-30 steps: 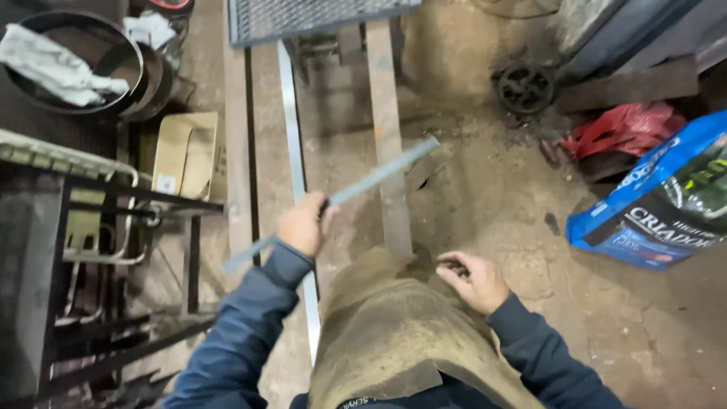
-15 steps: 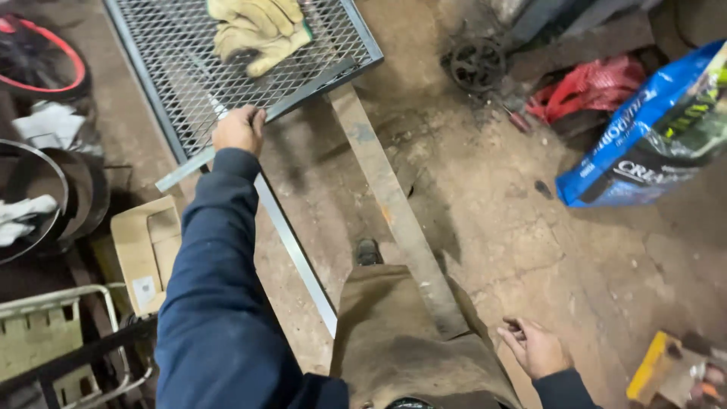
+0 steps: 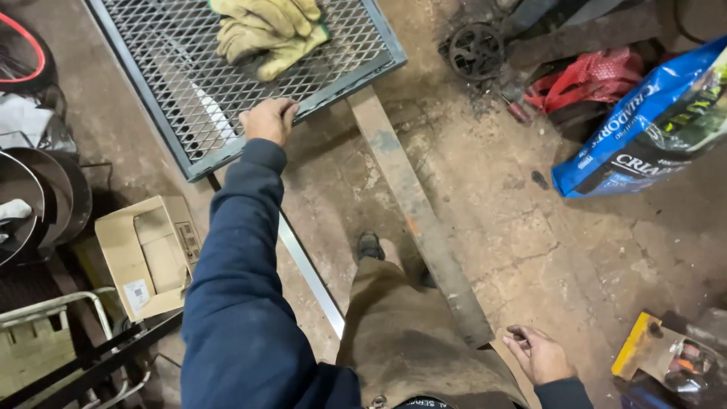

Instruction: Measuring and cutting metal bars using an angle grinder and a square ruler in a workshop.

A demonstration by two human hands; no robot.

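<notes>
My left hand [image 3: 266, 120] reaches forward, its fingers curled over the front edge of a grey expanded-mesh table [image 3: 344, 76]. A pale metal strip [image 3: 203, 112] shows at the mesh just left of that hand; I cannot tell whether it lies on the mesh or under it. A pair of yellow work gloves [image 3: 269, 30] lies on the mesh beyond the hand. My right hand [image 3: 541, 356] hangs low by my apron, fingers loosely apart, holding nothing.
A rusty flat bar [image 3: 420, 220] and a bright angle bar [image 3: 310, 269] lie on the dirt floor under me. There is a cardboard box [image 3: 148, 254] at left, a blue sack [image 3: 644, 129] and red bag [image 3: 591, 76] at right, and an iron wheel [image 3: 475, 51].
My left hand carried a long metal strip forward to the mesh table and now rests on the table's edge. My view has tilted forward. My right hand dropped to my side.
</notes>
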